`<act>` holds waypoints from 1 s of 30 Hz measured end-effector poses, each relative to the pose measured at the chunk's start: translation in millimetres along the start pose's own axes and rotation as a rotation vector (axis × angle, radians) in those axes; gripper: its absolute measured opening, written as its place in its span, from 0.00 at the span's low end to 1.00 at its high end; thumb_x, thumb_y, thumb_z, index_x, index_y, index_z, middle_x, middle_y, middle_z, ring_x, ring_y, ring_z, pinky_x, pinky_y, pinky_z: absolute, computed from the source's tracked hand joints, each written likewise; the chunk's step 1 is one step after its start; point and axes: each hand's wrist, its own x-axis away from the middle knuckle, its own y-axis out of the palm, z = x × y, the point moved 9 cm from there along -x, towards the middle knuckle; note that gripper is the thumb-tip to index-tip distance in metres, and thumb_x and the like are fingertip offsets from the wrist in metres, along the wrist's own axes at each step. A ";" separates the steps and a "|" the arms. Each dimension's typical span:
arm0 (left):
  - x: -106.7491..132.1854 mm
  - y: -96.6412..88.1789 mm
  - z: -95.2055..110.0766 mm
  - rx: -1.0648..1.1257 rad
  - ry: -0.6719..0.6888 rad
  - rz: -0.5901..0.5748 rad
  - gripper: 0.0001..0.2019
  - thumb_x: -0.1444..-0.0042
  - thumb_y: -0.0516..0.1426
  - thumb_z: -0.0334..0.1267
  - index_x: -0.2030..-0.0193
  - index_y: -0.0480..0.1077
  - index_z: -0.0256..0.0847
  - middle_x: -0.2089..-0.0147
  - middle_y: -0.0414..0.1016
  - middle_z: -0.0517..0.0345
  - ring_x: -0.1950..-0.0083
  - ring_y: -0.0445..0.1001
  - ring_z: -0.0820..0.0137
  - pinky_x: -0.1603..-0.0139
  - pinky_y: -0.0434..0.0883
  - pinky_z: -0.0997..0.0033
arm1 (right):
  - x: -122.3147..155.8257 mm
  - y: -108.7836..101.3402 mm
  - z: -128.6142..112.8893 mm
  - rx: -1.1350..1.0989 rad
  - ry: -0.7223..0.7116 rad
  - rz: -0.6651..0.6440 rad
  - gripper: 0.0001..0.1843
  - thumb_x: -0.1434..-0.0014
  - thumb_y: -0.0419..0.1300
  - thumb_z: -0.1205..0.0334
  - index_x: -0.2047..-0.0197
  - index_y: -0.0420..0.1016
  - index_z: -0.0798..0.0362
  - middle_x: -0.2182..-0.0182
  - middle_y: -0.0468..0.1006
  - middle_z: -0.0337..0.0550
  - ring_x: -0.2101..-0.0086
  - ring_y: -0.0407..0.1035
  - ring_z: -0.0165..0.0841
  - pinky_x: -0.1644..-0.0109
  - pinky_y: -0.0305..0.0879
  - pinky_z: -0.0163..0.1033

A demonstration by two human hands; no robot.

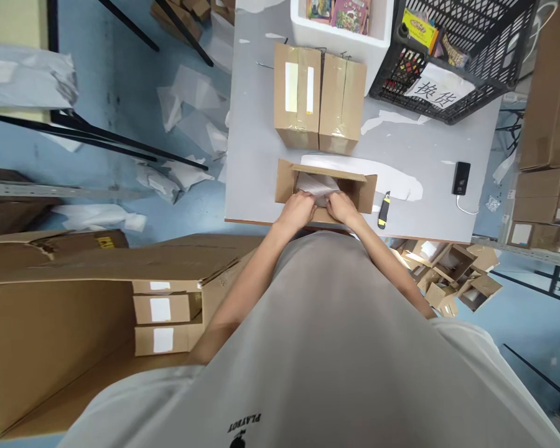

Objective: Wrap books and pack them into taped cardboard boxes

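Note:
An open cardboard box [368,193] stands at the table's front edge with its flaps folded outward. Inside it lies a white sheet of packing material, paper or foam [316,184]. My left hand [300,210] is at the box's front left, its fingers closed on the sheet. Close beside it, my right hand [340,206] reaches over the front flap with its fingers curled on the sheet's right end. The fingertips of both hands are partly hidden. A yellow and black box cutter [384,210] lies on the table to the right of the box.
Two taped cartons [297,93] stand behind the box. Farther back are a white bin [340,36] and a black crate [488,43] with goods inside. A phone [461,178] with a cable lies at right. A large open carton [51,336] stands at my left; small boxes [452,264] litter the floor.

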 end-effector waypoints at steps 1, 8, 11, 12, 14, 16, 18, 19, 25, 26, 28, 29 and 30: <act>-4.4 3.8 -1.2 0.006 -0.010 -0.019 0.18 0.29 0.54 0.32 0.41 0.82 0.38 0.38 0.83 0.37 0.33 0.77 0.45 0.30 0.75 0.48 | -4.7 -3.3 3.7 0.021 0.052 -0.010 0.21 0.23 0.54 0.69 0.35 0.83 0.57 0.43 0.87 0.61 0.39 0.77 0.48 0.36 0.72 0.45; -34.9 6.9 -10.0 0.120 -0.022 0.046 0.32 0.34 0.54 0.24 0.23 0.68 0.31 0.22 0.71 0.33 0.28 0.77 0.45 0.24 0.73 0.49 | -16.2 -33.1 11.6 0.068 0.158 0.051 0.27 0.21 0.50 0.70 0.23 0.70 0.55 0.36 0.84 0.60 0.37 0.77 0.48 0.33 0.73 0.47; -51.2 11.1 -9.2 0.128 -0.035 -0.002 0.29 0.35 0.55 0.22 0.27 0.74 0.34 0.26 0.76 0.34 0.31 0.80 0.45 0.26 0.74 0.48 | -24.0 -29.1 18.3 0.094 0.238 0.026 0.30 0.20 0.49 0.69 0.19 0.64 0.55 0.33 0.81 0.64 0.35 0.78 0.49 0.33 0.75 0.49; -55.9 12.3 -8.7 0.124 -0.039 -0.018 0.28 0.35 0.55 0.22 0.29 0.75 0.34 0.27 0.77 0.34 0.31 0.80 0.44 0.26 0.75 0.48 | -26.2 -25.8 21.2 0.098 0.270 0.010 0.30 0.20 0.48 0.70 0.19 0.65 0.56 0.32 0.81 0.66 0.35 0.78 0.49 0.33 0.75 0.50; -62.7 14.1 -7.9 0.107 -0.046 -0.039 0.27 0.36 0.56 0.22 0.32 0.78 0.33 0.29 0.78 0.32 0.31 0.80 0.42 0.27 0.75 0.47 | -30.0 -18.5 24.8 0.100 0.306 -0.019 0.29 0.20 0.47 0.72 0.23 0.71 0.60 0.32 0.80 0.68 0.35 0.79 0.49 0.33 0.76 0.50; -65.4 14.3 -8.4 0.094 -0.055 -0.039 0.26 0.36 0.57 0.22 0.32 0.78 0.32 0.30 0.79 0.30 0.30 0.80 0.42 0.28 0.76 0.48 | -34.3 -12.1 22.8 0.091 0.280 -0.039 0.26 0.21 0.47 0.72 0.29 0.79 0.60 0.34 0.82 0.67 0.35 0.79 0.48 0.32 0.75 0.49; -64.2 12.3 -10.4 0.089 -0.066 -0.019 0.26 0.36 0.57 0.23 0.31 0.78 0.32 0.31 0.80 0.31 0.30 0.80 0.43 0.28 0.76 0.49 | -39.3 -6.7 17.0 0.072 0.212 -0.059 0.23 0.20 0.50 0.69 0.34 0.84 0.55 0.36 0.85 0.61 0.35 0.79 0.46 0.32 0.75 0.46; -62.4 10.6 -11.6 0.094 -0.069 -0.004 0.26 0.35 0.57 0.24 0.31 0.78 0.33 0.31 0.80 0.33 0.30 0.80 0.44 0.28 0.76 0.50 | -42.0 -4.4 14.8 0.064 0.186 -0.070 0.22 0.20 0.52 0.67 0.35 0.85 0.54 0.37 0.86 0.59 0.35 0.79 0.46 0.32 0.75 0.45; -51.3 -1.9 -17.8 0.165 -0.052 0.045 0.26 0.31 0.55 0.28 0.29 0.77 0.37 0.31 0.81 0.38 0.29 0.79 0.46 0.25 0.74 0.50 | -56.6 2.3 24.9 0.082 0.247 -0.108 0.22 0.21 0.55 0.68 0.33 0.84 0.62 0.35 0.83 0.70 0.34 0.80 0.52 0.32 0.75 0.47; -50.1 -5.3 -18.9 0.176 -0.058 0.059 0.26 0.31 0.55 0.29 0.28 0.77 0.37 0.31 0.81 0.38 0.29 0.79 0.46 0.25 0.74 0.50 | -58.4 2.9 26.1 0.083 0.252 -0.112 0.22 0.21 0.55 0.68 0.33 0.84 0.62 0.34 0.83 0.69 0.33 0.79 0.51 0.32 0.75 0.47; -46.9 -12.3 -20.1 0.192 -0.076 0.086 0.26 0.30 0.55 0.30 0.28 0.77 0.38 0.31 0.80 0.39 0.29 0.78 0.47 0.25 0.74 0.49 | -60.0 3.7 27.2 0.080 0.258 -0.128 0.23 0.22 0.55 0.69 0.31 0.83 0.60 0.34 0.83 0.67 0.33 0.79 0.49 0.32 0.75 0.45; -44.5 -15.5 -19.9 0.196 -0.088 0.096 0.25 0.30 0.54 0.30 0.29 0.78 0.39 0.31 0.80 0.40 0.29 0.78 0.47 0.25 0.74 0.49 | -59.0 3.6 27.6 0.078 0.264 -0.140 0.23 0.22 0.55 0.70 0.30 0.82 0.60 0.34 0.83 0.66 0.33 0.79 0.48 0.33 0.75 0.45; -41.4 -19.0 -19.4 0.198 -0.103 0.108 0.24 0.29 0.54 0.31 0.30 0.78 0.39 0.32 0.81 0.40 0.29 0.78 0.47 0.25 0.74 0.48 | -56.4 2.8 28.0 0.077 0.272 -0.151 0.24 0.22 0.55 0.71 0.30 0.81 0.61 0.34 0.83 0.66 0.33 0.79 0.48 0.33 0.75 0.45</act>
